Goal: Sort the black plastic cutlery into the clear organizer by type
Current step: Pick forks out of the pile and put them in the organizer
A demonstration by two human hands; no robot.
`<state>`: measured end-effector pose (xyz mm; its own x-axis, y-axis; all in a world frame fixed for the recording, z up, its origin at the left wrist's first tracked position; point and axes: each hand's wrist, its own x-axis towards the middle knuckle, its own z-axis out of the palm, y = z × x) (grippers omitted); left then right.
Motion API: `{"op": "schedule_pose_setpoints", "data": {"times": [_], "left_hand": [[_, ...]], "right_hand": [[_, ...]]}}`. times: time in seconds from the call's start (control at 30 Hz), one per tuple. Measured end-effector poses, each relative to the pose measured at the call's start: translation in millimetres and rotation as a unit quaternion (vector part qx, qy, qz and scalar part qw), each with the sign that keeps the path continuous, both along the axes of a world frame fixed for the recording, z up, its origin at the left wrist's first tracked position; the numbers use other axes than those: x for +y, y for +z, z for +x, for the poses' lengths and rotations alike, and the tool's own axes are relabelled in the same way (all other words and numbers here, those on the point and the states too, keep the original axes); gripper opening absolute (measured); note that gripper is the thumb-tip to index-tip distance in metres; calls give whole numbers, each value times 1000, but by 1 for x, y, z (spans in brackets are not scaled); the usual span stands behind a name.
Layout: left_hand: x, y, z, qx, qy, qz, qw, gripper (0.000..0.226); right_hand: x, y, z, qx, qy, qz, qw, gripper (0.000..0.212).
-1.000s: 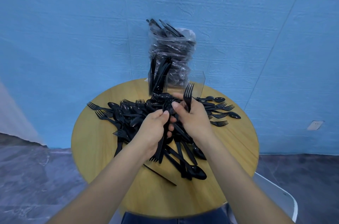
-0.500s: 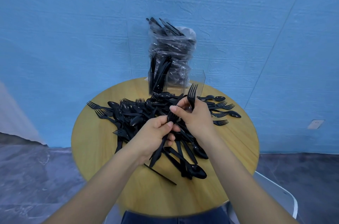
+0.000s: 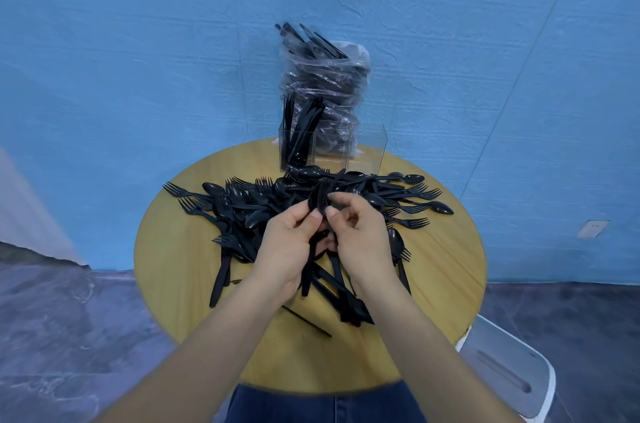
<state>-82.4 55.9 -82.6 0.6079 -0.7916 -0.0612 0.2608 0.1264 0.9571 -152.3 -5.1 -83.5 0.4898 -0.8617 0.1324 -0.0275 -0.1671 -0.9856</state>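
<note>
Blue wall behind, round wooden bench [image 3: 180, 270] in front of me, and the black cutlery [image 3: 256, 204] sprawls across it in one loose heap. What's new: a second ago my right hand [image 3: 360, 235] held a fork upright, tines clear above the knuckles; now that fork has dropped out of sight and both hands are closed in together over the heap. My left hand [image 3: 287, 246] grips a small bundle of black handles [image 3: 308, 270], ends hanging toward me, while my right pinches at the bundle's top, fingers curled. I read that as gathering one type before a drop. The clear organizer [image 3: 367, 149] stands at the bench's far edge, beyond my hands, its left compartment already holding upright pieces, a wrapped bag of cutlery [image 3: 325, 83] behind.
</note>
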Motion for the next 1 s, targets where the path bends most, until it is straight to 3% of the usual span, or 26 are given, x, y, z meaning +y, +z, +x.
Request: {"op": "schedule_pose_setpoints", "data": {"times": [0.1, 0.17, 0.33, 0.43, 0.6, 0.73, 0.87, 1.0], "left_hand": [[1, 0, -5, -22, -10, -2, 1000, 26], [2, 0, -6, -26, -13, -5, 1000, 26], [8, -2, -5, -27, -38, -9, 999, 28], [10, -3, -9, -54, -58, 19, 997, 27], [8, -5, -16, -136, -123, 48, 982, 23], [-1, -12, -18, -196, -116, 98, 969, 23], [-9, -18, -11, -205, -75, 130, 967, 26], [-14, -22, -9, -209, -59, 142, 966, 25]], "right_hand": [[3, 3, 4, -34, -36, 48, 998, 6], [3, 3, 4, -8, -54, 15, 998, 2], [-4, 3, -2, 98, -63, -119, 986, 9], [-2, 4, -5, 66, -27, -131, 989, 21], [-9, 5, -17, 50, -17, -155, 986, 6], [-28, -9, -30, 75, -32, -185, 979, 21], [-57, -37, -67, 199, -94, -172, 960, 24], [-68, -59, -86, 317, -79, -140, 935, 37]]}}
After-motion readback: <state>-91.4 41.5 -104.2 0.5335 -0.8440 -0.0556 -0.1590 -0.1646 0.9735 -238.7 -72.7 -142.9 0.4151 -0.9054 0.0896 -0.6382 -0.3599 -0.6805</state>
